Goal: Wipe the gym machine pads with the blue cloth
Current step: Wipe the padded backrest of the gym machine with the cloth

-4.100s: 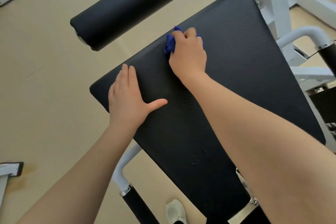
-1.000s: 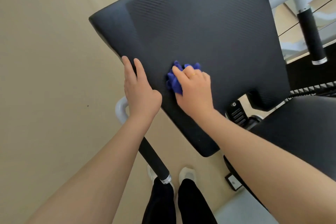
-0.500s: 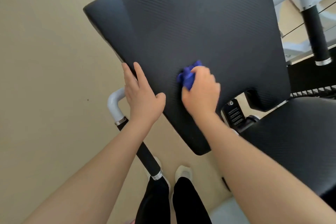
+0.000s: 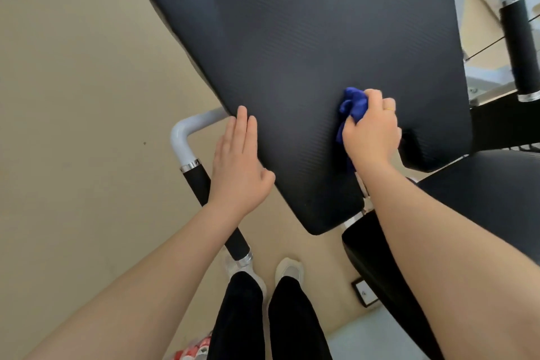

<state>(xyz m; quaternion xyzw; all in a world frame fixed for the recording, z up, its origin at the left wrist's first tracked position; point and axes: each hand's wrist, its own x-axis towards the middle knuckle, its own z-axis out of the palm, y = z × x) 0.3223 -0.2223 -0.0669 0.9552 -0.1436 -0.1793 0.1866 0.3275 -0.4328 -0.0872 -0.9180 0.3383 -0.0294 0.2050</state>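
While the right hand (image 4: 370, 134) grips the bunched blue cloth (image 4: 352, 109) against the back pad (image 4: 306, 47) near its lower edge, left hand (image 4: 238, 164) flat, fingers straight, steadying its side: wiping apparently midway, seat pad (image 4: 482, 199) judged outstanding.

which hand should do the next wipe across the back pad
Right. The right hand already grips the blue cloth against the back pad. The left hand lies flat with straight fingers on the pad's edge, holds nothing, and looks better left steadying it.
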